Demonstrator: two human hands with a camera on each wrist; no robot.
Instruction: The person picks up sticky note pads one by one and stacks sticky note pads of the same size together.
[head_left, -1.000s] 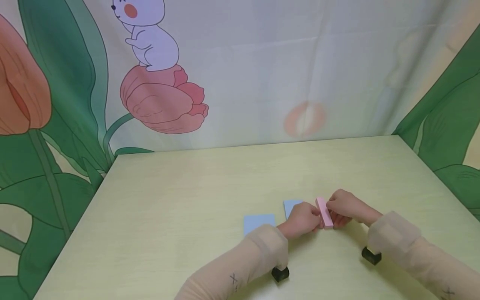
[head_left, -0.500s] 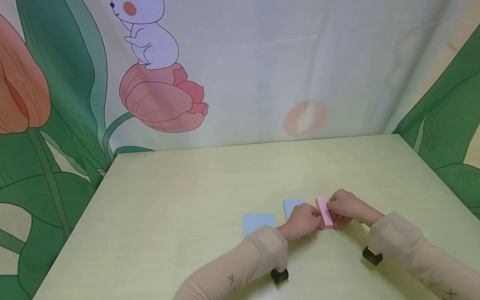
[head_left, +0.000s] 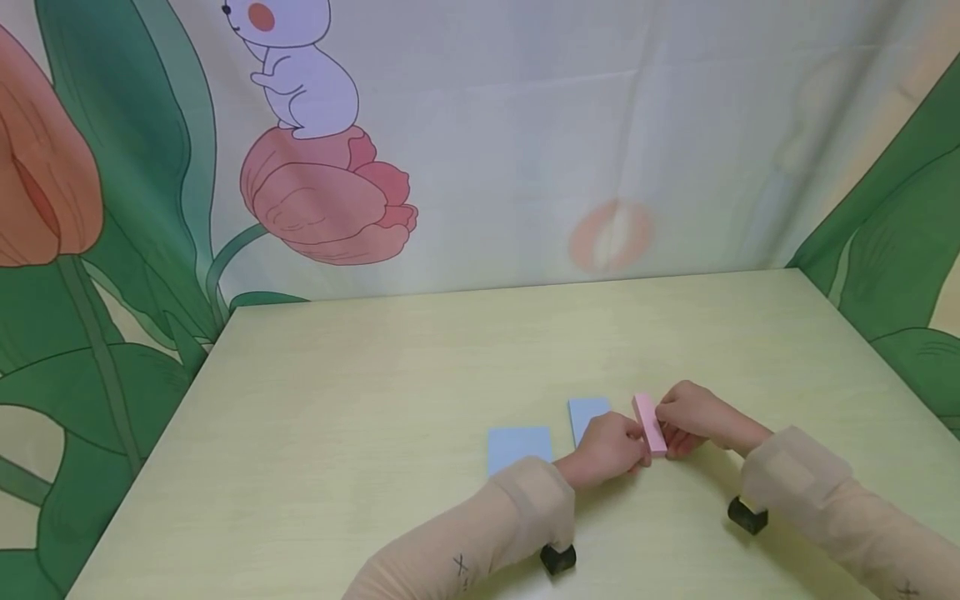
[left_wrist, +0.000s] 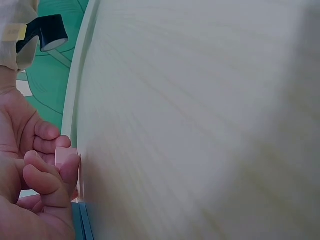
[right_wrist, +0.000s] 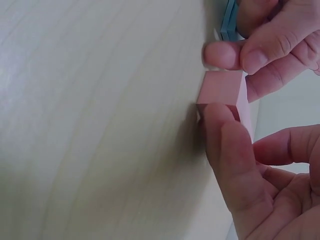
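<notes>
A long pink block (head_left: 648, 423) lies on the table between the two hands. My right hand (head_left: 690, 417) holds it from the right, fingers bent along its side; in the right wrist view the fingertips press the face of the pink block (right_wrist: 222, 87). My left hand (head_left: 609, 450) is at the block's left side with curled fingers, thumb and fingertips right at its edge. In the left wrist view, one end of the pink block (left_wrist: 65, 154) shows among the fingers, and the rest is hidden behind them. A flat blue piece (head_left: 587, 415) lies just left of the block, partly covered by my left hand.
Another flat blue square (head_left: 517, 447) lies further left, its lower part behind the left sleeve (head_left: 536, 496). Black wrist cameras (head_left: 558, 559) hang under both cuffs. A printed curtain (head_left: 487, 167) stands behind the pale table (head_left: 360, 417).
My left hand has shifted slightly down and to the right along the block, showing a little more of the blue piece. The right hand and pink block have barely moved.
</notes>
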